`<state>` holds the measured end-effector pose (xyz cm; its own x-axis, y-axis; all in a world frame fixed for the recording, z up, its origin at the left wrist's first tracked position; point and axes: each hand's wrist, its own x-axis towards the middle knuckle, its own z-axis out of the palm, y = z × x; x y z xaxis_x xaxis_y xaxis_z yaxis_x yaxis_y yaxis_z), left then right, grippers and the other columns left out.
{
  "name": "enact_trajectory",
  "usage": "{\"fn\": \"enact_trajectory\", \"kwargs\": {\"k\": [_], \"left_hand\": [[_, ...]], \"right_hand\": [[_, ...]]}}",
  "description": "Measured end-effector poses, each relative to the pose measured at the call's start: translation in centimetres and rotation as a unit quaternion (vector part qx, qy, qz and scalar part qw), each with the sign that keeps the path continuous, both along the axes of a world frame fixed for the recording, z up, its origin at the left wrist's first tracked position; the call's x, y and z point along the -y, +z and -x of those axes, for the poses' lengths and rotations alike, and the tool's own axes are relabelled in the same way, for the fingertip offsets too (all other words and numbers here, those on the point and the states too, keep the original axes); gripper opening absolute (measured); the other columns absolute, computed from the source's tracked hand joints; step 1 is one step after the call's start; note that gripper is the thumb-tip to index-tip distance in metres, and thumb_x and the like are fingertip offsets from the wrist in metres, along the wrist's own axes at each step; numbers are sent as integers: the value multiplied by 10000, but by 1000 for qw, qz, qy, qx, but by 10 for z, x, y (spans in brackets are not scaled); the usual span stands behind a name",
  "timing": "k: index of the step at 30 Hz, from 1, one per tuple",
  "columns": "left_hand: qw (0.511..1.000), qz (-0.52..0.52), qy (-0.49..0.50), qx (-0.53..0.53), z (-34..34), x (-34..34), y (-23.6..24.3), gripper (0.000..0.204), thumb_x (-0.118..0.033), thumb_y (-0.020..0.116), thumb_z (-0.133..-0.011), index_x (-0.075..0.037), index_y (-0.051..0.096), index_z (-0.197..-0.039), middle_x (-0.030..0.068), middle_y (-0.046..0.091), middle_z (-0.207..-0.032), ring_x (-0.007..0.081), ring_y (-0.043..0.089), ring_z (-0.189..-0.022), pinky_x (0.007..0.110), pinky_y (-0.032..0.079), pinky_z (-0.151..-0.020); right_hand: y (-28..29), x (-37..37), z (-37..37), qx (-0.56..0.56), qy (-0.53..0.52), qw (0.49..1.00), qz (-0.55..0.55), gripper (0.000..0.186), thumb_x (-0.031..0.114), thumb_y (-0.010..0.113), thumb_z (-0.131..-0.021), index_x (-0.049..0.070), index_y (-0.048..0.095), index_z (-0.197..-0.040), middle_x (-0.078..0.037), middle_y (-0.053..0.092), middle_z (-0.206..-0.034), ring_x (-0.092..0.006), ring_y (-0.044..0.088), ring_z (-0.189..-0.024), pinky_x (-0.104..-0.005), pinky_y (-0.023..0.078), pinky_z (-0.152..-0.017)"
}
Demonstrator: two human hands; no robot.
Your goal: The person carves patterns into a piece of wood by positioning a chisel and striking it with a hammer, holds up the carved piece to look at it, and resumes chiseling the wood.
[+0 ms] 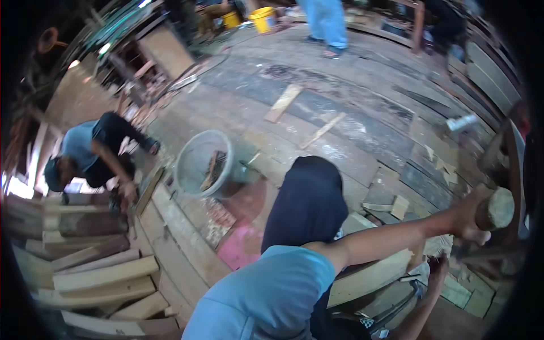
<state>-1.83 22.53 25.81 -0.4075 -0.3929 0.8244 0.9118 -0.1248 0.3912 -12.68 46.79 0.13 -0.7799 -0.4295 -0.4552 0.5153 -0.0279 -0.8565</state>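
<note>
My left arm, in a light blue sleeve, stretches across to the right. At its end my left hand is closed on a wooden mallet, a thick round piece with its pale end face showing. Lower down, my right hand is by a rough pale wood end. Its fingers look closed, but what they hold is too small to make out. A curved pale timber lies beneath my left arm. My knee, in dark cloth, is bent up beside it.
A translucent bucket holding wood scraps stands on the plank floor. Stacked curved timbers lie at the left, where a crouching person works. Another person stands far back near a yellow bucket. Offcuts are scattered about.
</note>
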Motion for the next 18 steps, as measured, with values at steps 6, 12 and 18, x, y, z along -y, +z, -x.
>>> {"fn": "enact_trajectory", "kwargs": {"k": [6,12,18], "left_hand": [[996,37,42,69,12,-5,4,377,-134,719,-446,-33,580,-781,61,599,-708,146,560,-629,310,439,-577],[994,72,64,48,22,-16,2,370,-130,716,-440,-34,587,-773,55,601,-686,141,558,-607,305,438,-566],[995,78,32,46,18,-25,-4,363,-126,713,-433,-35,594,-764,50,603,-663,136,557,-585,300,438,-555]], "right_hand": [[-65,-26,59,-58,55,996,-41,380,317,505,-896,56,506,-1172,-63,553,-1002,-176,537,-916,-343,436,-834],[33,22,6,-146,129,979,-58,502,287,544,-877,-2,444,-1274,-110,486,-1252,-218,459,-1155,-380,324,-1007],[18,10,11,-149,77,986,-23,464,260,540,-874,12,460,-1258,-121,506,-1202,-220,492,-1100,-351,365,-951]]}}
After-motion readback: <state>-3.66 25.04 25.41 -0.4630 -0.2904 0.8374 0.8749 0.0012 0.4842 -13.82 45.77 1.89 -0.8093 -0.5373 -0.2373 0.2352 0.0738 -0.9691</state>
